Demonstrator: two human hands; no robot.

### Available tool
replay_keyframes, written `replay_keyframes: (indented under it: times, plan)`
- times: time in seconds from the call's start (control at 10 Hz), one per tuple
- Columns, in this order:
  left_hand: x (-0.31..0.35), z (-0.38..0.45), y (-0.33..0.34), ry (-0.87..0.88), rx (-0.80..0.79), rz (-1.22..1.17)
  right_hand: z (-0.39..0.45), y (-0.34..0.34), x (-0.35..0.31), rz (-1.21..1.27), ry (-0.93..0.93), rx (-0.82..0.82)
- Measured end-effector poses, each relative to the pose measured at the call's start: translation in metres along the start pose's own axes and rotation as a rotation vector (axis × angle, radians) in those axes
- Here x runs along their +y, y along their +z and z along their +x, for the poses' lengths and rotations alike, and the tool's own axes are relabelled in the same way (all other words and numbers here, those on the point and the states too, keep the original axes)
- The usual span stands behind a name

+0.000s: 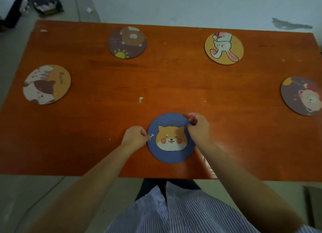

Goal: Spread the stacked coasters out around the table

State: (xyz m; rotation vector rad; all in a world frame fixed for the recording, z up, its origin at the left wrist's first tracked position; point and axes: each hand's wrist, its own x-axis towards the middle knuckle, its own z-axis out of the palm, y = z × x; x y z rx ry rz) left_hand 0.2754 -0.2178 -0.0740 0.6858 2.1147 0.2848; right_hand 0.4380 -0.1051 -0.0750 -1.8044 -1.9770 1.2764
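A blue coaster with an orange dog face [171, 140] lies flat near the front middle of the orange wooden table [174, 86]. My left hand [135, 136] pinches its left edge and my right hand [198, 128] grips its upper right edge. Other round coasters lie apart around the table: a cat coaster [46, 84] at the left, a purple bear coaster [127, 42] at the back left, a yellow rabbit coaster [223, 48] at the back right, and a purple lion coaster [302, 96] at the right edge.
The table's front edge runs just below the blue coaster, close to my striped shirt [174, 210]. A small pale chip [140, 99] marks the tabletop centre. Dark clutter [47, 4] and a cable lie on the floor beyond the back left corner.
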Motion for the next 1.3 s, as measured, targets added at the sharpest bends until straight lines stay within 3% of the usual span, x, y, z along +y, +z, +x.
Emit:
replay_keyframes:
  times: [0.2, 0.6, 0.8, 0.9, 1.0, 1.2, 1.3]
  plan:
    - [-0.003, -0.011, 0.015, -0.022, 0.039, -0.085, -0.006, -0.004, 0.010, -0.129, -0.053, 0.019]
    - [-0.003, -0.010, 0.020, 0.002, 0.078, -0.006, -0.013, -0.003, 0.018, -0.261, -0.102, -0.031]
    - [-0.004, -0.010, 0.019, 0.037, 0.100, 0.015, -0.016, -0.003, 0.023, -0.478, -0.136, -0.024]
    - [-0.009, -0.013, 0.017, 0.163, 0.273, 0.016, -0.019, -0.007, 0.024, -0.528, -0.182, -0.050]
    - [-0.021, -0.009, 0.018, 0.299, 0.370, 0.134, -0.020, -0.009, 0.028, -0.546, -0.211, -0.061]
    - [-0.042, 0.000, 0.029, 0.234, 0.342, 0.420, -0.011, -0.016, 0.029, -0.501, -0.234, -0.162]
    - [-0.043, 0.001, 0.031, 0.215, 0.361, 0.433, -0.001, -0.027, 0.018, -0.440, -0.267, -0.093]
